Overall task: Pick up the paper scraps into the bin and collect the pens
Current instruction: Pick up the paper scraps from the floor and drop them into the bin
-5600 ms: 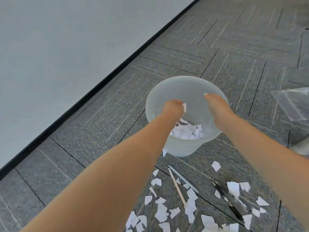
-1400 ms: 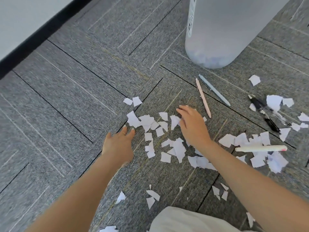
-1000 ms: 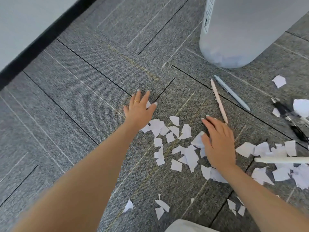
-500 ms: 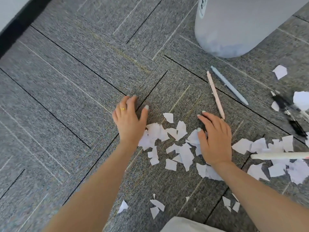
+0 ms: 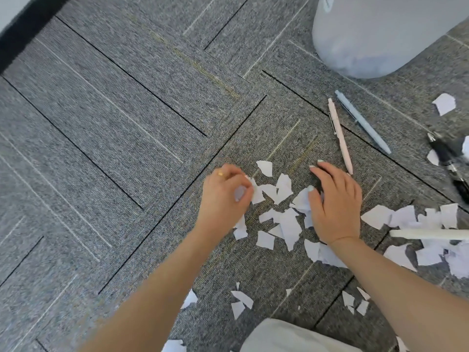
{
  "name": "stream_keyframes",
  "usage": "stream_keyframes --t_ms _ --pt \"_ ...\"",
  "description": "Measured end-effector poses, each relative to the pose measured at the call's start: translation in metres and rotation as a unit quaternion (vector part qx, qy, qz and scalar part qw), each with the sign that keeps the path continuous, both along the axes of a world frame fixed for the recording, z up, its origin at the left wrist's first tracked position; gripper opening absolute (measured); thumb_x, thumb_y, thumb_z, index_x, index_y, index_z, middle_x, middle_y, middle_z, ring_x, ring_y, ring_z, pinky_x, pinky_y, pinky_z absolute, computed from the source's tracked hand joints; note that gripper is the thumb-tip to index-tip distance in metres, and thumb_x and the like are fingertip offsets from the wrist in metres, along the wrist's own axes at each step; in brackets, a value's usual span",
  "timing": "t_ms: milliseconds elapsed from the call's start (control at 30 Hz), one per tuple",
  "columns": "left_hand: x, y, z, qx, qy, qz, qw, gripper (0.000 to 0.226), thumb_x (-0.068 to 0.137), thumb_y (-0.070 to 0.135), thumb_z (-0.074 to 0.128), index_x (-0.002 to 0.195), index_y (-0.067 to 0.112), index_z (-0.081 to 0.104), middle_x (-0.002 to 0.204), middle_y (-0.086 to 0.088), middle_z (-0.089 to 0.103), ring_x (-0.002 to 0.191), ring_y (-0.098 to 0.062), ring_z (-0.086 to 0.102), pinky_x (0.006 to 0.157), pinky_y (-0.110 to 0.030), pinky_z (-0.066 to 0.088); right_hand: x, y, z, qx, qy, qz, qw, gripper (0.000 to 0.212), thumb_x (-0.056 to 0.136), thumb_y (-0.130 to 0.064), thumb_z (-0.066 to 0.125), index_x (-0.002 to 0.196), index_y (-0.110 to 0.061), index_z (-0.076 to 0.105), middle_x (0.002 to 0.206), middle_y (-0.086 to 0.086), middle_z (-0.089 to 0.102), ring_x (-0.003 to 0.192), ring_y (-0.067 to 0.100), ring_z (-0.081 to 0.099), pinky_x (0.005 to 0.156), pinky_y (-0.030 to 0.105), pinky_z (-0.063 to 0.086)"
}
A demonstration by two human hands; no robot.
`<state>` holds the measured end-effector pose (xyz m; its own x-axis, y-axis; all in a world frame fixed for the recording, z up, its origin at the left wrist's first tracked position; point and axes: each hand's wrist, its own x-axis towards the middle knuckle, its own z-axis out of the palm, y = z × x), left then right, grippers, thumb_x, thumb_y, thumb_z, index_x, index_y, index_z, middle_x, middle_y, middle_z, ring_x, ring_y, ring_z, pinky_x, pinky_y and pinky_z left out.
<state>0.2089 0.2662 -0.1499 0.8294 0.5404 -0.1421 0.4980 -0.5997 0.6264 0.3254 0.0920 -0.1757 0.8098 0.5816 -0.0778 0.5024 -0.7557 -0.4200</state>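
Paper scraps are all over the grey carpet tiles, with the main white cluster sitting right between the two hands. Left hand is a bit motion-blurred, but its fingers are curled in and bunched around a few scraps at the left edge of that cluster, and you can spot a gold ring on one finger. Right hand lies palm-down on the right side of the same cluster, fingers close together and lightly bent, thumb tip resting on a scrap. Can't really tell if it's got anything under the palm.

More scraps are scattered closer to the camera by a pale trouser knee, and another bunch lies off to the right around a white pen lying flat near the frame edge.

Pens: a pink pen lies just beyond the right hand's fingertips, its lower end very near them, and a blue-grey pen sits beside it, the two angled apart like a narrow V. A black pen is at the far right edge, partly cut off.

Frosted plastic bin stands at the top right, and through its wall you can see white scraps piled at the bottom.
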Motion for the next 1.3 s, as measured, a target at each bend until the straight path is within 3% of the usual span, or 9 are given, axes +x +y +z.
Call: stream_keyframes --t_ms 167,367,567,667,833,1033,1167,1233,1300 --pt "0.017 -0.017 -0.011 0.070 0.057 -0.061 0.994 0.055 0.081 0.056 0.037 0.130 0.032 0.044 0.147 0.008 0.028 0.135 -0.014 0.018 0.111 -0.038 0.002 0.000 -0.001 0.001 0.005 -0.003 -0.002 1.000 0.049 0.087 -0.036 0.027 0.128 -0.020 0.049 0.138 -0.002 0.044 0.126 0.015 0.028 0.108 0.035 0.015" --pt "0.043 -0.005 -0.013 0.170 0.052 -0.163 0.971 0.028 0.085 0.032 0.051 0.108 0.021 0.061 0.117 -0.003 0.058 0.106 -0.029 0.055 0.089 -0.040 0.041 -0.001 -0.001 0.001 0.004 -0.001 0.001 1.000 0.048 0.088 -0.036 0.028 0.129 -0.021 0.047 0.139 -0.003 0.043 0.127 0.016 0.030 0.109 0.038 0.018" --pt "-0.002 0.001 -0.018 0.082 0.001 -0.020 0.996 0.014 0.085 0.022 0.053 0.086 0.021 0.067 0.106 0.001 0.058 0.100 -0.023 0.050 0.090 -0.031 0.022 0.000 -0.001 0.000 -0.001 0.002 0.000 1.000 0.048 0.088 -0.036 0.027 0.129 -0.021 0.048 0.139 -0.004 0.043 0.127 0.017 0.032 0.109 0.036 0.016" --pt "-0.011 -0.013 -0.017 0.039 0.027 -0.006 0.999 0.038 0.080 0.044 0.042 0.104 0.022 0.060 0.119 0.003 0.051 0.113 -0.021 0.042 0.095 -0.031 0.021 0.000 -0.001 -0.001 -0.001 0.000 -0.001 1.000 0.048 0.088 -0.036 0.027 0.129 -0.021 0.048 0.139 -0.004 0.043 0.127 0.017 0.032 0.109 0.036 0.016" --pt "-0.023 -0.022 -0.034 0.224 0.075 -0.120 0.964 0.065 0.075 0.069 0.040 0.127 0.030 0.040 0.125 -0.001 0.037 0.112 -0.024 0.035 0.091 -0.037 0.023 -0.001 -0.001 -0.001 0.004 -0.001 0.002 1.000 0.049 0.088 -0.037 0.026 0.129 -0.022 0.048 0.139 -0.004 0.043 0.128 0.019 0.034 0.109 0.037 0.017" --pt "-0.014 -0.026 -0.033 0.264 -0.001 -0.166 0.950 0.024 0.088 0.042 0.041 0.100 0.022 0.047 0.095 -0.003 0.050 0.076 -0.021 0.048 0.068 -0.033 0.041 -0.001 -0.002 -0.004 0.013 -0.013 0.004 1.000 0.048 0.088 -0.036 0.026 0.128 -0.021 0.048 0.139 -0.004 0.044 0.127 0.020 0.036 0.108 0.038 0.019" --pt "0.006 -0.023 -0.021 0.241 0.088 -0.170 0.951 0.012 0.083 0.013 0.062 0.089 0.014 0.051 0.073 -0.002 0.051 0.054 -0.022 0.048 0.040 -0.023 0.026 -0.001 -0.003 -0.003 0.019 -0.008 -0.001 1.000 0.048 0.089 -0.038 0.026 0.128 -0.022 0.048 0.139 -0.005 0.042 0.128 0.019 0.035 0.109 0.038 0.019" --pt "0.016 -0.020 -0.015 0.234 0.130 -0.179 0.947 0.013 0.087 0.006 0.054 0.096 0.012 0.047 0.071 0.001 0.040 0.052 -0.022 0.041 0.037 -0.023 0.017 -0.002 -0.003 -0.002 0.017 -0.009 0.004 1.000 0.046 0.090 -0.037 0.027 0.129 -0.022 0.047 0.140 -0.005 0.042 0.129 0.019 0.034 0.109 0.038 0.019" --pt "0.015 -0.022 -0.005 0.182 0.162 -0.189 0.951 0.012 0.093 0.004 0.043 0.102 0.012 0.041 0.066 0.005 0.034 0.051 -0.024 0.046 0.039 -0.028 0.031 -0.002 -0.001 0.003 0.029 0.019 -0.019 0.999 0.044 0.088 -0.038 0.032 0.127 -0.024 0.048 0.139 -0.005 0.043 0.130 0.018 0.033 0.109 0.037 0.017"
